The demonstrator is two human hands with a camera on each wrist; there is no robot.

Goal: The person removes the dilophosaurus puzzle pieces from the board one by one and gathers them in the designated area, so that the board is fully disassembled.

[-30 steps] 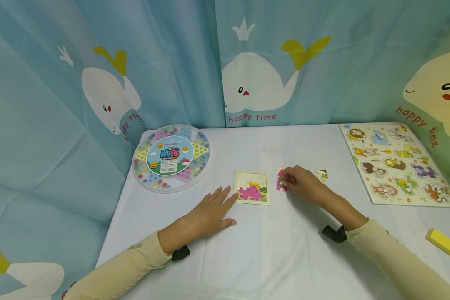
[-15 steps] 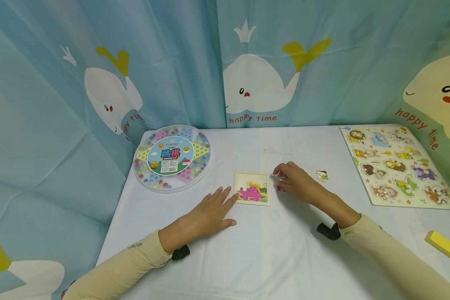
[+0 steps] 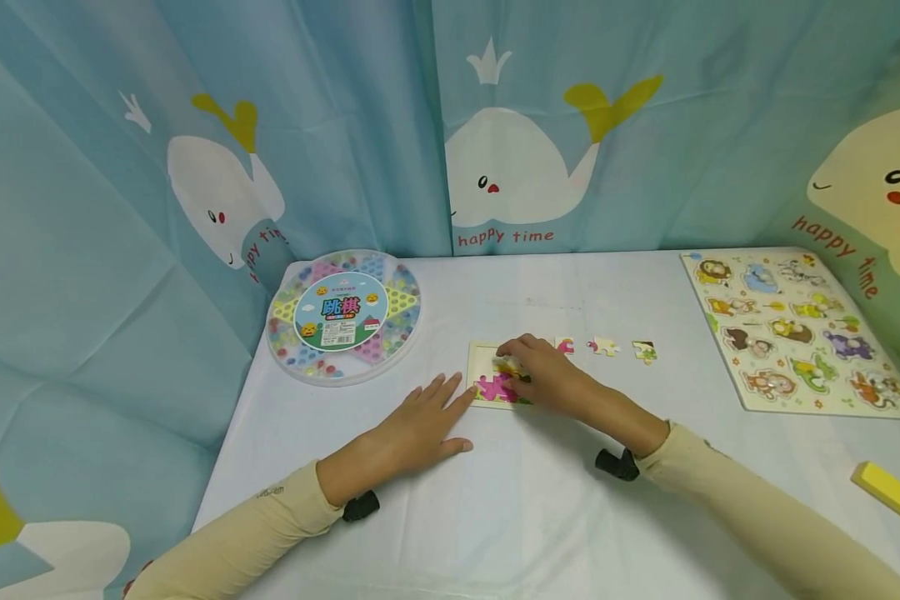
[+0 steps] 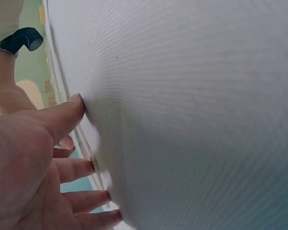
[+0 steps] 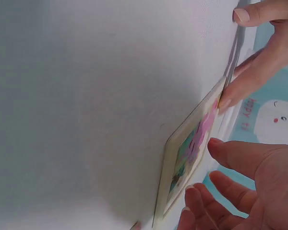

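A small square wooden puzzle board (image 3: 470, 362) with a pink dinosaur picture lies mid-table, partly filled. My left hand (image 3: 412, 429) lies flat with fingers spread, its index fingertip touching the board's left edge. Over the board's right part, my right hand (image 3: 551, 375) has curled fingers and pinches a small puzzle piece, mostly hidden by the fingers. In the right wrist view, the thumb (image 5: 221, 151) and fingertips hover close above the board's picture. Right of the board lie three loose jigsaw pieces: a pink one (image 3: 564, 345), a pale one (image 3: 603, 346) and a green one (image 3: 644, 351).
A round Chinese checkers box (image 3: 399, 333) sits at the back left. On the right lies an animal peg puzzle board (image 3: 776, 400), with a yellow block (image 3: 890, 492) nearer the front. A blue whale-print curtain (image 3: 390, 167) borders the white table (image 3: 510, 517).
My right hand has moved left from the loose pieces to over the puzzle board. A pink piece that lay right of the board has left its place. The left hand stays still.
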